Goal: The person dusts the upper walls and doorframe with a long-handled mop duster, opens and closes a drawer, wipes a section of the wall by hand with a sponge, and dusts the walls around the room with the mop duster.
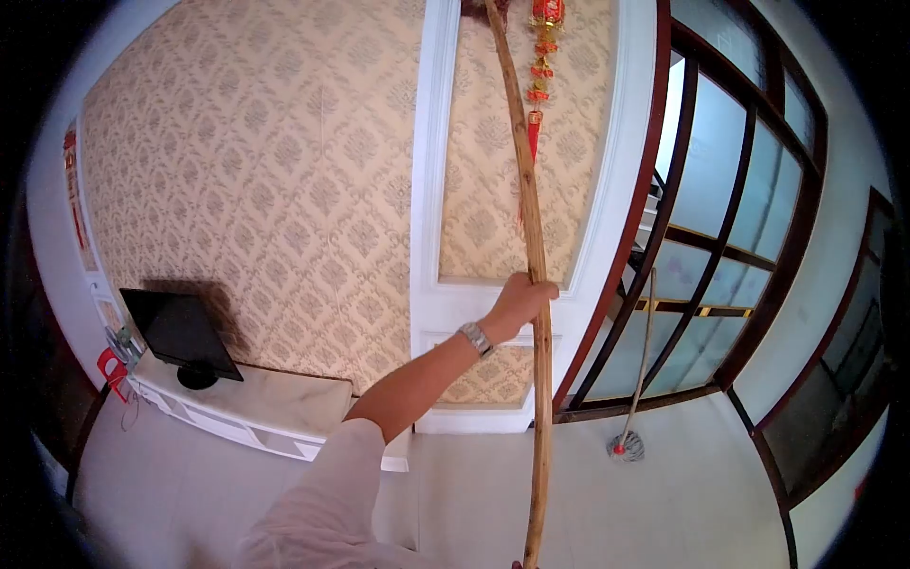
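Observation:
A long, slightly bent wooden pole (536, 379) runs from the top edge to the bottom edge, in front of the white-framed wall panel. My left hand (527, 302) is closed around its middle; a silver watch (476, 339) is on that wrist. At the pole's upper end, cut off by the top edge, is something dark reddish and fluffy (485, 11). Only a sliver of my right hand (518, 565) shows at the bottom edge, against the pole's lower part, with its fingers round it. A red and gold hanging ornament (541, 71) is just right of the pole's upper part.
On the left a black monitor (180, 332) stands on a low white cabinet (275, 396), with a red stool (112, 373) beside it. A mop (626, 446) leans against the dark-framed glass partition (706, 190) on the right. Patterned wallpaper (256, 171) covers the wall.

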Action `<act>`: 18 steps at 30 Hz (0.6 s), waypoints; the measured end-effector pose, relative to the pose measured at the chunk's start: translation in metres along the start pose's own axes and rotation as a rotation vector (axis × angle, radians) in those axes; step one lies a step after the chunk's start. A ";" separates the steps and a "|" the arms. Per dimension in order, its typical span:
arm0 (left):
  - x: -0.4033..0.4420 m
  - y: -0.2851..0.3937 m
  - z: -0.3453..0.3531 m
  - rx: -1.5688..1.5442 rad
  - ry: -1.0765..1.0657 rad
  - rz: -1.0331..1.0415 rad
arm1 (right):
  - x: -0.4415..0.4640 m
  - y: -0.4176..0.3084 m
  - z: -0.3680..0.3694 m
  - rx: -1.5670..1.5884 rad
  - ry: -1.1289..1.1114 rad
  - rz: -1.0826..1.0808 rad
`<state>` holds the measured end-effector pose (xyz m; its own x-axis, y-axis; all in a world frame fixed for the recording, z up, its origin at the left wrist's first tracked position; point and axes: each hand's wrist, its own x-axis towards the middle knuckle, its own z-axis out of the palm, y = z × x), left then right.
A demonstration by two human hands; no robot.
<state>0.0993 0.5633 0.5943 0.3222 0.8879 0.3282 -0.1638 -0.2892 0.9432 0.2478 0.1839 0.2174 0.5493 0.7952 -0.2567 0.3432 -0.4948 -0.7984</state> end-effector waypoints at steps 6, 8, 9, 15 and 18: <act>0.023 0.032 -0.021 0.025 0.029 0.143 | 0.009 -0.051 0.038 0.172 0.111 -0.100; 0.023 0.041 -0.026 0.074 0.047 0.177 | 0.015 -0.047 0.058 0.177 0.126 -0.101; 0.020 0.048 -0.029 0.126 0.060 0.195 | 0.019 -0.043 0.069 0.180 0.142 -0.097; 0.004 0.088 -0.058 0.328 0.089 0.293 | 0.012 -0.085 0.095 0.266 -0.022 -0.274; 0.008 0.101 -0.077 0.209 0.121 0.395 | -0.009 -0.161 0.099 0.362 -0.091 -0.312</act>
<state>0.0133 0.5690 0.6879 0.1595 0.7273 0.6675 -0.0561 -0.6684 0.7417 0.1124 0.2914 0.2945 0.3879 0.9217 -0.0092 0.1848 -0.0876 -0.9789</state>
